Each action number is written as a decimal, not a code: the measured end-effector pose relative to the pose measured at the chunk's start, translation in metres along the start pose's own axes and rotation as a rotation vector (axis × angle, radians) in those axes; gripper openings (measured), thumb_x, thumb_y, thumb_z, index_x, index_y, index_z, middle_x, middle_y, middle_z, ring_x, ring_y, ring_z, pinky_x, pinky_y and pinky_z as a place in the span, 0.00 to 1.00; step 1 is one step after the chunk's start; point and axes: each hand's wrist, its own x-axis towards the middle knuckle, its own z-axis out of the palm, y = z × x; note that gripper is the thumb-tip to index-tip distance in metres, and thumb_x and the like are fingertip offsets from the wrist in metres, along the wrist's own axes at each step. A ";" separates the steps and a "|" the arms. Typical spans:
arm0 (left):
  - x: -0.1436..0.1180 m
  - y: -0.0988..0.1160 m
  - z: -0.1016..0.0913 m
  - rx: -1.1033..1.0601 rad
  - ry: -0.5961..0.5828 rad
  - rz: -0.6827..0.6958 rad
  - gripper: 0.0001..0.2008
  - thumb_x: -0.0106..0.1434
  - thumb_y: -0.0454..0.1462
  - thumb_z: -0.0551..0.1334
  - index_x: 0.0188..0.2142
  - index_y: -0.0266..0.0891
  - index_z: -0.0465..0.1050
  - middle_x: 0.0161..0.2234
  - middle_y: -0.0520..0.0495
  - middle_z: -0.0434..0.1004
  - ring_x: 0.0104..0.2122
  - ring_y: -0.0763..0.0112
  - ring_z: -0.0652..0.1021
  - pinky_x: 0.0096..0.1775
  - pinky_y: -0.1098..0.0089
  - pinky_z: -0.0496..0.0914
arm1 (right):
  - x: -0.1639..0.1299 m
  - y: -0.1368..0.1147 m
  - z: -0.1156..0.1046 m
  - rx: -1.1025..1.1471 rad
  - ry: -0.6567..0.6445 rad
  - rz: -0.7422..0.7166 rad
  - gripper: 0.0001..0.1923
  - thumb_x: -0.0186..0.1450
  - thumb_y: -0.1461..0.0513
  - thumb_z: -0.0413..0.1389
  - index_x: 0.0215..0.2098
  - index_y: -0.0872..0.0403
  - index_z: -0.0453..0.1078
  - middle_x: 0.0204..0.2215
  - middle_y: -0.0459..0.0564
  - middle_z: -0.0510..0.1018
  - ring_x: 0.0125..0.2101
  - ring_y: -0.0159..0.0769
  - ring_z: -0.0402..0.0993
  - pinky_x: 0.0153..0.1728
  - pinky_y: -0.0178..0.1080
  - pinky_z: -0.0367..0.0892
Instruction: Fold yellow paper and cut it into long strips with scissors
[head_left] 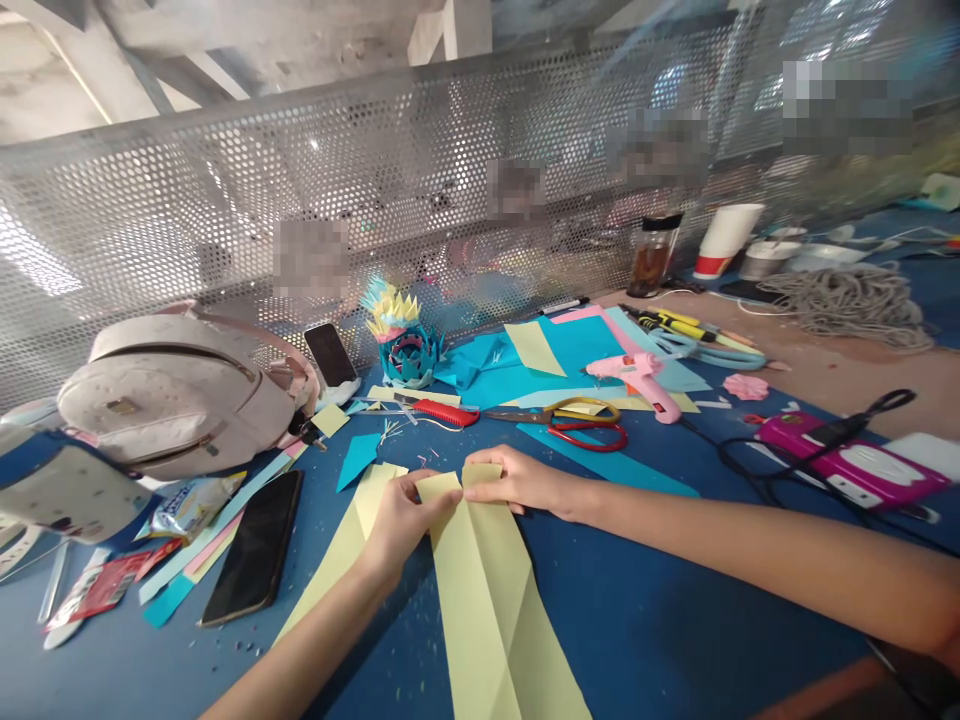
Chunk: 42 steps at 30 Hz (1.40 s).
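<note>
A creased sheet of pale yellow paper [480, 600] runs from the front edge of the view up to both hands. My left hand [411, 520] pinches its upper left part between thumb and fingers. On the upper right part, my right hand [514, 480] is closed with the thumb on top and fingers beneath. The two thumbs nearly meet at the sheet's top middle. Another pale yellow strip [330, 575] lies under my left hand and forearm. Scissors [555, 415] with red and yellow handles and a red utility knife [446, 412] rest just beyond the hands.
A pink glue gun [637, 380] stands right of the scissors, its cord running to a magenta power strip [851, 460]. Behind are blue paper sheets [585, 350] and a folded paper flower [409, 350]. At left are a phone [255, 545], a backpack [180, 390] and a mug [75, 490].
</note>
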 end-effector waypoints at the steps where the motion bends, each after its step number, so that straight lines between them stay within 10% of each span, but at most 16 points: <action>1: 0.000 0.000 0.000 0.001 -0.004 0.007 0.13 0.51 0.46 0.71 0.31 0.40 0.78 0.29 0.48 0.82 0.28 0.63 0.80 0.28 0.72 0.70 | 0.000 0.000 0.000 0.000 0.003 0.002 0.24 0.55 0.45 0.65 0.31 0.56 0.68 0.22 0.40 0.66 0.19 0.23 0.60 0.12 0.25 0.54; 26: 0.001 0.000 -0.005 -0.102 -0.016 -0.002 0.20 0.51 0.49 0.72 0.37 0.37 0.79 0.33 0.43 0.83 0.33 0.58 0.82 0.32 0.69 0.73 | 0.001 0.004 -0.002 0.101 0.020 -0.003 0.25 0.55 0.46 0.66 0.36 0.59 0.72 0.25 0.44 0.74 0.19 0.22 0.60 0.13 0.27 0.53; 42: 0.001 0.006 -0.007 -0.163 -0.005 -0.074 0.15 0.43 0.38 0.76 0.22 0.38 0.71 0.20 0.54 0.76 0.20 0.73 0.75 0.23 0.76 0.67 | 0.002 0.006 -0.003 0.107 0.042 0.009 0.23 0.54 0.48 0.68 0.33 0.59 0.75 0.22 0.43 0.74 0.17 0.21 0.59 0.13 0.27 0.52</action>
